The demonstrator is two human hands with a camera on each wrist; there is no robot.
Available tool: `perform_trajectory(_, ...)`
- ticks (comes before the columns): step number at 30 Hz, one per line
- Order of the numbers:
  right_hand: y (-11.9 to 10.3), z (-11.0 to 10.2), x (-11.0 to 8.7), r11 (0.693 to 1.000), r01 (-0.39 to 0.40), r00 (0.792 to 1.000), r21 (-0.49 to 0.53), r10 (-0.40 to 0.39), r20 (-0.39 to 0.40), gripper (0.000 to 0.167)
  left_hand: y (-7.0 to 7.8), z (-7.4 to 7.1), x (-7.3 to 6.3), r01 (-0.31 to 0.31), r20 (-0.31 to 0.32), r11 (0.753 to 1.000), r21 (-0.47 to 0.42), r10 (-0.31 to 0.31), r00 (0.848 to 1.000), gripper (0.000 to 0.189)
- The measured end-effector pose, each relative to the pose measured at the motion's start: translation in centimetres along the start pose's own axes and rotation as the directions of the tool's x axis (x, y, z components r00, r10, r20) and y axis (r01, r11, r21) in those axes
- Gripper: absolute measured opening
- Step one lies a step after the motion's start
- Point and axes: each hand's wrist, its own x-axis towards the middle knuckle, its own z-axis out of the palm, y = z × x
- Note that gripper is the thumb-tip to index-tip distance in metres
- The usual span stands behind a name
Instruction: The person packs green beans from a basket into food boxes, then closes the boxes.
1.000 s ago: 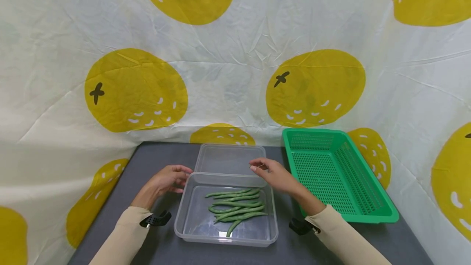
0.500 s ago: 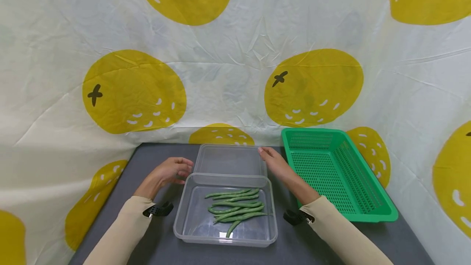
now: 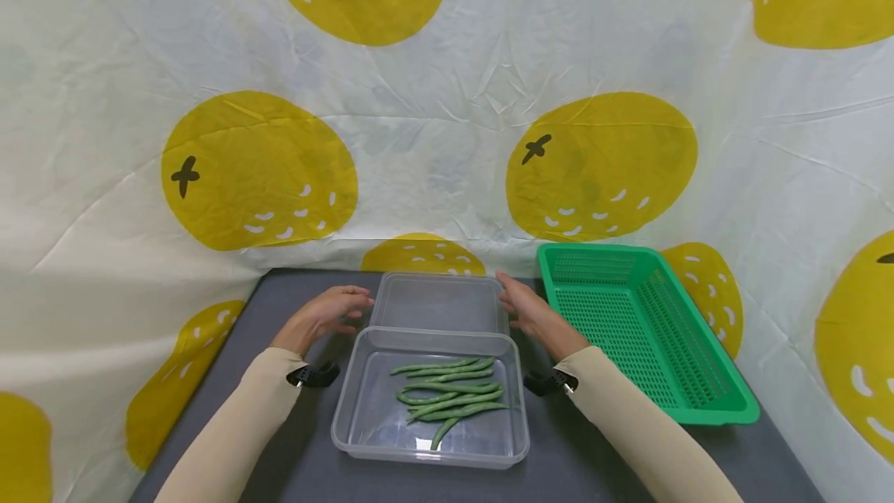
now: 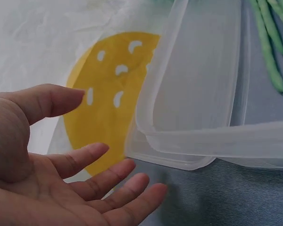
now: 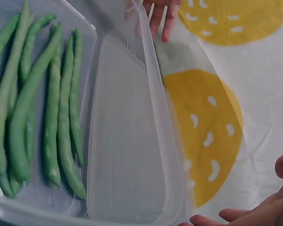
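Observation:
Several green beans [image 3: 450, 394] lie in a clear plastic container [image 3: 345, 418] in the middle of the table. Behind it lies a clear flat lid [image 3: 440, 303], its near edge hidden by the container's back wall. My left hand [image 3: 330, 313] hovers at the lid's left side, and in the left wrist view its fingers [image 4: 118, 176] are spread and hold nothing. On the other side, my right hand [image 3: 528, 309] is near the lid's right edge with its fingers extended. The right wrist view shows only part of that hand [image 5: 264, 209]; whether it touches the lid, I cannot tell.
A green perforated basket [image 3: 705, 414] stands at the right, close to my right forearm. The dark grey table [image 3: 293, 289] ends against a white cloth [image 3: 433, 161] printed with yellow fruit shapes.
My right hand has moved from above the container's back edge to the lid's right side. My left hand has shifted forward and slightly right, toward the lid. The container and beans have stayed put.

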Motion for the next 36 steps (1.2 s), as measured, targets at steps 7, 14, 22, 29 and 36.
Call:
perform_trajectory(7, 0.3, -0.5, 2.1, 0.992, -0.059, 0.998, 0.111, 0.063, -0.028, 0.077, -0.5, 0.5, 1.4, 0.011, 0.017, 1.0, -0.008, -0.011, 1.0, 0.061)
perform_trajectory(14, 0.9, -1.0, 3.4, 0.972, -0.076, 0.991, 0.223, 0.098, -0.093, 0.081, -1.3, 1.2, 2.8, 0.016, 0.036, 0.995, -0.1, -0.012, 0.999, 0.063)
perform_trajectory(22, 1.2, -0.9, 3.2, 0.968, -0.07, 0.993, 0.242, 0.09, -0.072, 0.079, -1.2, 1.4, 3.5, 0.039, 0.056, 0.981, -0.19, -0.029, 0.998, 0.067)
perform_trajectory(29, 1.0, -0.7, 3.0, 0.97, -0.051, 0.996, 0.238, 0.068, -0.062, 0.077, -0.8, 1.2, 3.2, 0.028, 0.057, 0.976, -0.218, -0.016, 0.998, 0.069)
perform_trajectory(36, 0.4, -0.7, 2.6, 0.981, 0.029, 0.997, 0.191, -0.014, -0.082, 0.073, 0.1, 0.6, 2.6, -0.015, -0.031, 0.963, -0.268, 0.007, 0.999, 0.069)
